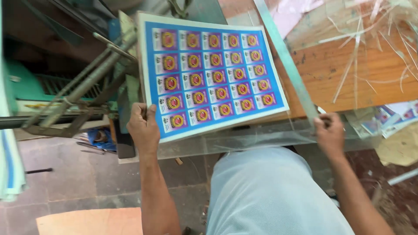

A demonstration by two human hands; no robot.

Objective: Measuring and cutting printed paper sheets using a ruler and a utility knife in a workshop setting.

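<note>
- A person, seen from above, stands at a work table (344,69) with both bare hands reaching forward.
- The left hand (143,126) is closed on the near left corner of a stack of printed sheets (209,74), fingers curled over the edge and the thumb on top.
- The top sheet is blue, covered in a grid of small rectangular labels, each with a yellow ring on a pink or purple patch.
- The stack lies flat just ahead of the left hand, tilted slightly, stretching away toward the far side of the table.
- The right hand (329,132) is closed around the near end of a long grey metal bar (285,56) that runs away from it along the right edge of the stack.
- To the left of the left hand stands a green machine frame (74,89) with angled metal rods.
- Beyond the right hand, thin paper strips (370,48) lie scattered on the orange tabletop.
- Risk, as a judgement: the stack is gripped at one corner only, so the sheets could fan or slip out of line.
- The bar, if nudged, might scuff the top sheet or catch the fingers close beside it.
</note>
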